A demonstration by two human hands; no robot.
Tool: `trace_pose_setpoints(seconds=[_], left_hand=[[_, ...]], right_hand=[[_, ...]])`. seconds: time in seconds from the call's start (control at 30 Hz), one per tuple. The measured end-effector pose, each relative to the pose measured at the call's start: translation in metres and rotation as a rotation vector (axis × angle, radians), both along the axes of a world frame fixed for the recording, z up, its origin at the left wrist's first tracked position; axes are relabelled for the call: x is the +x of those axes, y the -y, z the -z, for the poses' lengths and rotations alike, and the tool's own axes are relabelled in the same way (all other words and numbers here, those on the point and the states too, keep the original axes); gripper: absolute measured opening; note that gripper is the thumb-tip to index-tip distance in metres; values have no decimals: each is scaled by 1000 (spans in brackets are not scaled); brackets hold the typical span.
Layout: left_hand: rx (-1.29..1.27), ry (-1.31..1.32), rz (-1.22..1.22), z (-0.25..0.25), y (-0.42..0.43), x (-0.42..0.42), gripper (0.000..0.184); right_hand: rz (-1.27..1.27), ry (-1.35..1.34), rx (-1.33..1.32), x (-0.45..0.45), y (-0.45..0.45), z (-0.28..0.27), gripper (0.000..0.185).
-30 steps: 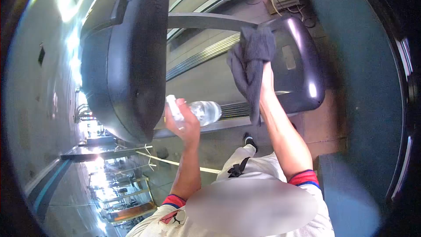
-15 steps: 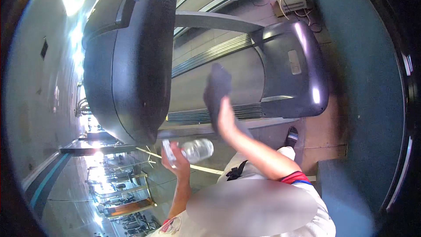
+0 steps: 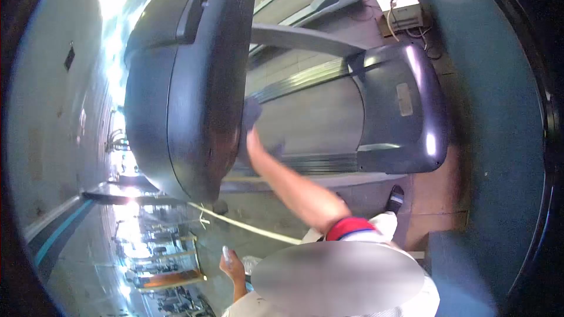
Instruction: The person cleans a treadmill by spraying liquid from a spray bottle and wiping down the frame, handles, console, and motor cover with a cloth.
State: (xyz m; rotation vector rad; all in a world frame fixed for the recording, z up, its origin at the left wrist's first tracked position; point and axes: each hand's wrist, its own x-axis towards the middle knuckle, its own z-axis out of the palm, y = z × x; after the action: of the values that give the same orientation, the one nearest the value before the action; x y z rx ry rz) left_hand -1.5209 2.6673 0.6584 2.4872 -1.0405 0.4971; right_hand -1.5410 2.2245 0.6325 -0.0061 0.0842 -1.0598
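My right hand [image 3: 253,144] reaches forward with a dark grey cloth [image 3: 251,113], at the near side of the big black treadmill console [image 3: 194,94]. The cloth covers most of its fingers, and part of the cloth lies behind the console's edge. Whether it touches the console I cannot tell. Low by my body, my left hand [image 3: 235,267] is closed around the top of a clear spray bottle [image 3: 251,263]. A blurred patch hides part of the bottle.
Beyond the console lies the treadmill's belt [image 3: 311,114], with a black motor cover [image 3: 388,111] at its end. A white box with cables [image 3: 399,9] stands on the floor at the far right. A dark wall [image 3: 499,111] runs along the right. Gym equipment [image 3: 170,279] stands lower left.
My right hand with the cloth has moved left, from over the belt to the console. My left hand has dropped toward my body with the spray bottle. The view has shifted slightly.
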Motion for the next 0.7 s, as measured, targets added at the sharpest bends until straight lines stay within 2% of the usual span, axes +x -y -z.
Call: trace_pose_setpoints(seconds=[0.07,0.1,0.17,0.27,0.33,0.37,0.4,0.43,0.47,0.5,0.53,0.6,0.63,0.67,0.7], left_hand=[[-90,-62,-53,16,-16,21,29],[-120,-90,-98,16,-31,24,29],[-114,-98,-108,14,-38,22,28],[-106,-115,-116,11,-32,26,30],[-123,-170,-54,12,-31,38,30],[-141,-199,-10,17,-22,48,31],[-125,-184,65,22,-12,57,31],[-108,-166,140,25,-3,66,31],[-86,-147,216,29,3,78,31],[5,-183,201,31,7,93,29],[-38,-241,199,37,20,103,29],[-38,-271,271,47,31,128,29],[-2,-242,352,51,39,148,29],[34,-217,431,58,44,167,29],[-21,-293,391,61,47,174,29]], right_hand=[[241,-442,-214,-27,-21,-22,58],[393,-562,-294,-52,-10,-38,56],[680,-631,-406,-109,39,-78,54],[975,-632,-638,-196,92,-146,55],[973,-653,-591,-180,96,-138,56],[1214,-704,-522,-119,95,-107,57],[1163,-977,-530,-56,82,-63,58],[1023,-1073,-418,7,42,-30,60],[870,-1161,-317,20,-2,-34,62],[668,-1039,-280,23,-53,-25,57],[472,-933,-222,-26,-109,-53,54],[410,-1039,-239,8,-128,-42,54],[474,-1073,-257,-2,-120,-51,55],[600,-977,-200,-16,-85,-58,53],[727,-878,-155,-29,-51,-65,51]])
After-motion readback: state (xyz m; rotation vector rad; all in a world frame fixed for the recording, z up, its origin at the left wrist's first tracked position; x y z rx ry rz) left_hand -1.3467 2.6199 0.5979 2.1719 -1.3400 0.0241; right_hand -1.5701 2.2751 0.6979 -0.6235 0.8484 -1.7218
